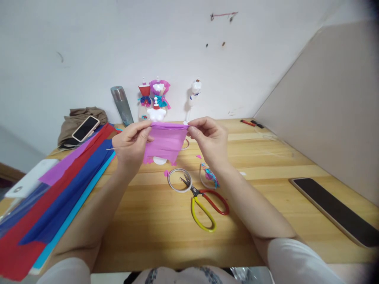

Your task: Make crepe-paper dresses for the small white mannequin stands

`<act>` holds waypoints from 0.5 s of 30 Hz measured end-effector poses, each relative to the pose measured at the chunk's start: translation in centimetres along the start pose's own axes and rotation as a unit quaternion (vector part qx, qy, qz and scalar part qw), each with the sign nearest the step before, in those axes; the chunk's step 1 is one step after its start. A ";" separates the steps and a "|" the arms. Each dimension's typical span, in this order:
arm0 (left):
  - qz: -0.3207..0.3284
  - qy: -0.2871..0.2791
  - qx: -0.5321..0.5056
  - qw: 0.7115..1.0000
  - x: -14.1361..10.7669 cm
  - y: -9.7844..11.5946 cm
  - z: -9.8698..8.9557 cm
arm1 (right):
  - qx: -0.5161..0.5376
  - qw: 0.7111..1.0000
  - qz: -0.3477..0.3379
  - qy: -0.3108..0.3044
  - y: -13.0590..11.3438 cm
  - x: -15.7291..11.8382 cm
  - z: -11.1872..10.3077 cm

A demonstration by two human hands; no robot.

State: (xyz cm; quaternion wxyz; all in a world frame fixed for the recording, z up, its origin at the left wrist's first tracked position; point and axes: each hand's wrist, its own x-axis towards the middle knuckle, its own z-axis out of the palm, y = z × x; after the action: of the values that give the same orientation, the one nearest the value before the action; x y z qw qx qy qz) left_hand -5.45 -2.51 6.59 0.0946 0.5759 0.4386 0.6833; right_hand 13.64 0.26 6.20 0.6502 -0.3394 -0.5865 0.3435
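Observation:
A piece of purple crepe paper (pixel 166 142) is stretched between my two hands, its top edge folded over and its lower edge ragged. Its left upper corner is pinched in my left hand (pixel 132 144), while my right hand (pixel 209 138) grips the right upper corner between thumb and fingers. Below the paper lies a roll of tape (pixel 169 185), with the blade tips of the scissors (pixel 203 201) inside its ring. The scissors have one red and one yellow handle. Close to my right wrist is a hoop with colourful trimming (pixel 211 177).
Long coloured crepe paper strips (pixel 68 173) cover the left side, near a phone (pixel 85 128) on brown cloth. A bottle (pixel 122 104), small decorated dress forms (pixel 155 98) and a white stand (pixel 194 96) line the wall. A dark phone-like slab (pixel 334 209) lies at right.

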 end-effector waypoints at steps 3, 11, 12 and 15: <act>-0.018 0.003 -0.005 1.000 0.0 -0.1 0.2 | -0.015 1.000 -0.001 0.000 0.2 0.0 0.0; -0.057 -0.010 -0.028 0.998 0.4 -0.5 0.4 | 0.002 1.000 0.019 -0.008 0.5 0.1 0.0; -0.056 -0.010 -0.033 0.998 0.5 -0.6 0.4 | 0.004 1.000 0.015 -0.006 0.5 0.1 0.0; -0.059 -0.015 -0.043 0.997 0.5 -0.8 0.3 | 0.006 1.000 0.010 -0.001 0.4 0.1 0.0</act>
State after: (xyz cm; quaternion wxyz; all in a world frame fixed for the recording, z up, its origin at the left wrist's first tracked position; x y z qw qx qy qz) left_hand -5.63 -1.54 6.36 0.1658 0.5547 0.4403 0.6862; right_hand 13.59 0.58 5.90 0.6480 -0.3415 -0.5816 0.3539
